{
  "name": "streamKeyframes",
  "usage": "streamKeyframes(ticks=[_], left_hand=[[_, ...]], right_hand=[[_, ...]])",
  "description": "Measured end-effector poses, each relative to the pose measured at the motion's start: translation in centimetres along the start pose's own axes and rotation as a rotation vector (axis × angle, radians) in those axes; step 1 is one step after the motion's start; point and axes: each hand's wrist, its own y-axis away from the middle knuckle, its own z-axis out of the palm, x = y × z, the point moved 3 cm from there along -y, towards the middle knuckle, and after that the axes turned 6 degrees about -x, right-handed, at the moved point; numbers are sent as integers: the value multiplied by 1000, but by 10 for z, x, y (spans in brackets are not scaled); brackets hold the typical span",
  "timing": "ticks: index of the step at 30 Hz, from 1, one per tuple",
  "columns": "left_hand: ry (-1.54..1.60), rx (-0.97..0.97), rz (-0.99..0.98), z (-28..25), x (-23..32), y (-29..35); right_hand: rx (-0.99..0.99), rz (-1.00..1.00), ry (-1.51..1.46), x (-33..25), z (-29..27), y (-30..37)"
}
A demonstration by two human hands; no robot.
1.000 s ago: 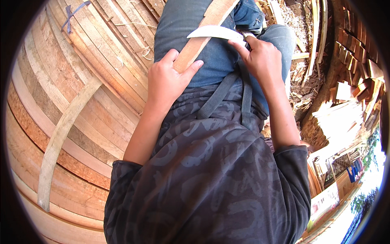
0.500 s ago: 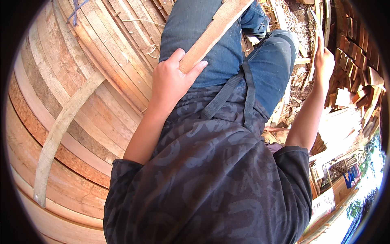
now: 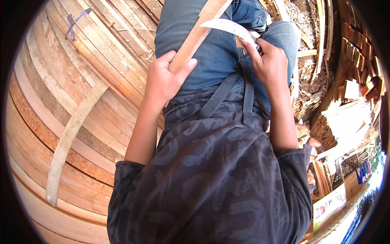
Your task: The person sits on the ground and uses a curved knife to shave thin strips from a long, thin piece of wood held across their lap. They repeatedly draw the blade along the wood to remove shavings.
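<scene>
My left hand [image 3: 165, 77] is closed round the near end of a long wooden slat [image 3: 195, 42]. The slat slants up and away over my left thigh, and its left edge has a small notch. Closed in a fist, my right hand [image 3: 270, 61] holds a knife with a curved, pale blade [image 3: 229, 27]. Its handle is mostly hidden by my fingers. The blade points left, and its tip lies over the slat in this view; whether the two touch I cannot tell.
Long boards [image 3: 97, 134] lie stacked at my left, with a narrow curved strip [image 3: 73, 138] across them and a dark tie [image 3: 73, 24] farther up. Shavings [image 3: 302, 24] cover the ground beyond my right knee. Split wood pieces [image 3: 357, 118] are piled at the far right.
My right hand has swung in from the far right, bringing the curved blade over to the slat. My left hand and the slat have shifted slightly left.
</scene>
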Motion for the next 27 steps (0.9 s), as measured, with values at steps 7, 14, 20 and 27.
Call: streamKeyframes(ticks=[7,14,20,27], left_hand=[[-225,104,-32,11,16,6],[-327,134,26,13,17,5],[-325,146,40,14,16,3],[-326,151,5,14,14,2]], right_hand=[[7,-177,196,-15,0,-10],[38,-264,326,5,-4,-42],[51,263,26,111,-31,-97],[246,472,0,204,-99,-61]])
